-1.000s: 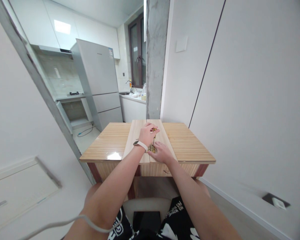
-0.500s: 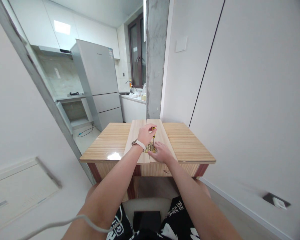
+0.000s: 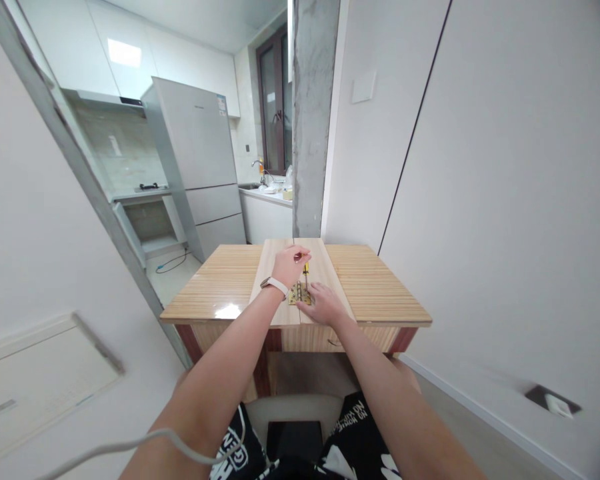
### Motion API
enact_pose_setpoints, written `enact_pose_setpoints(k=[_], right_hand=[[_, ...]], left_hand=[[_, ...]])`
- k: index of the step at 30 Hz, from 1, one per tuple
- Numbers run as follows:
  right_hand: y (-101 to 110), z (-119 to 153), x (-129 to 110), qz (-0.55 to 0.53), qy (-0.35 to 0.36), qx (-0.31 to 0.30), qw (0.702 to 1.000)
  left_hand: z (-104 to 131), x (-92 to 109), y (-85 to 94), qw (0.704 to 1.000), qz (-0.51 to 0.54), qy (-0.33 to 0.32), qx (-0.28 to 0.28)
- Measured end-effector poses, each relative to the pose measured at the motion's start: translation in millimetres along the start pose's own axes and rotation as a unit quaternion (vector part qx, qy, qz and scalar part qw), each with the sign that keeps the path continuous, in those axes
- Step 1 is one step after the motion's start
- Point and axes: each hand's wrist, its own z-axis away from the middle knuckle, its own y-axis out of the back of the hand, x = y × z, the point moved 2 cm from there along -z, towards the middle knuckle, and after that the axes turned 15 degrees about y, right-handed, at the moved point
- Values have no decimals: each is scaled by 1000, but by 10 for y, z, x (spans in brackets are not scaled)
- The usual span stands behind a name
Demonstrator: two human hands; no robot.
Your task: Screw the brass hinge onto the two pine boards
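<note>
A screwdriver (image 3: 306, 269) with a yellow and dark handle stands upright over a brass hinge (image 3: 299, 293). My left hand (image 3: 289, 264), with a pale-banded watch at the wrist, is closed round the top of its handle. The hinge lies across the seam between two pale wooden boards (image 3: 275, 267), near their front edge. My right hand (image 3: 324, 304) rests on the right board, its fingertips against the hinge's right side by the screwdriver's tip. Whether those fingers pinch a screw is too small to tell.
Under the boards is a striped wooden table (image 3: 380, 283) with a drawer in front. A grey cable (image 3: 155, 433) crosses by my left forearm. A white wall (image 3: 505, 200) rises at the right; a fridge (image 3: 195, 147) stands at the back left.
My left hand has shifted slightly left and turned on the screwdriver handle, and more of the handle and hinge shows. My right hand has stayed put.
</note>
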Motion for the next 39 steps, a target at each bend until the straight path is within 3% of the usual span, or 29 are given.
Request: enact_pose_setpoints(k=[8,21,34,39], right_hand=[[-18,1,19,0,3,5,1000],[-7,-3,14,-4,-3,0,1000],[-5,-15,-2,4,-10,-8,1000],[-2,-19,-7,-1,-9,-7,1000]], left_hand=[[-5,-53,19,1000,11,-11,-17],[-15,-81,26,998,-55,-2,27],[8,-12,-40,999,16,-5,-31],[7,-3,-26,1000,1,1,3]])
